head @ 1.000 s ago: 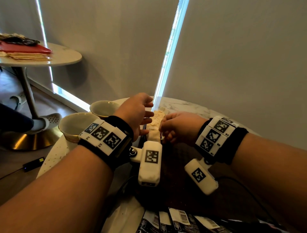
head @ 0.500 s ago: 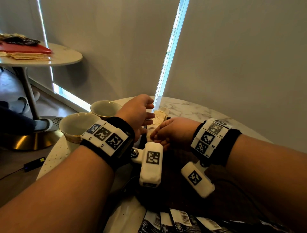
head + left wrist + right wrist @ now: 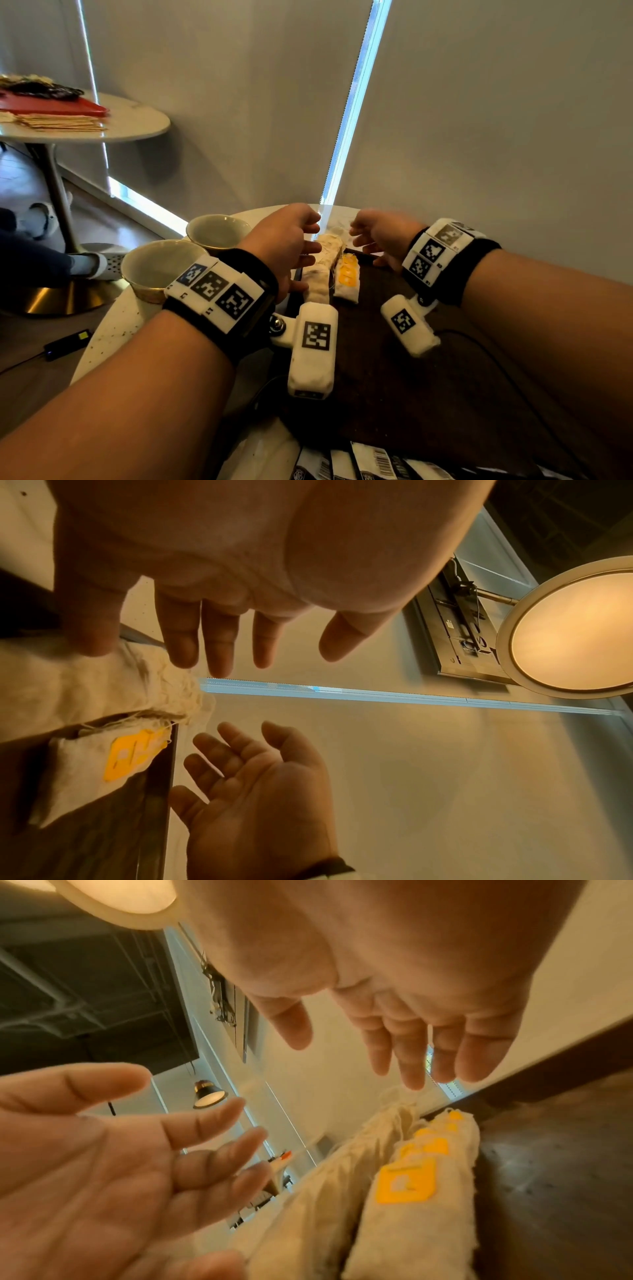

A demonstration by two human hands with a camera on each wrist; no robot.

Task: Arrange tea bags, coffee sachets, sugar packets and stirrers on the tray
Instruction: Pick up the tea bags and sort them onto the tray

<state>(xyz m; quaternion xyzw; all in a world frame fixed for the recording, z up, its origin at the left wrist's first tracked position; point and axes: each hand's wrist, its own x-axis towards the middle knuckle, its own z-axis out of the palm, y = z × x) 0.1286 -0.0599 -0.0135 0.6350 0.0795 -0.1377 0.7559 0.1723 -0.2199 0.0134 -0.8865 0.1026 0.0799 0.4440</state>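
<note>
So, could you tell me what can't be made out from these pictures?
- Sachets: head view, cut off by the bottom edge; print too small to read.
- Tea bags: yellow tag print blurred in every view.
- Tray: near and right sides hidden by forearms and wrist cameras.
- Stirrers, sugar packets: not seen in any view.

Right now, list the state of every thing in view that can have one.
Left hand: open, holding nothing, beside the tea bags.
Right hand: open, holding nothing, apart from the tea bags.
Tea bags: two rows side by side at the tray's far end; yellow tags show on the right row.
Tray: flat on the table.
Cups: two, upright, nothing visible inside.
Sachets: lying in a row off the tray's near edge.
</note>
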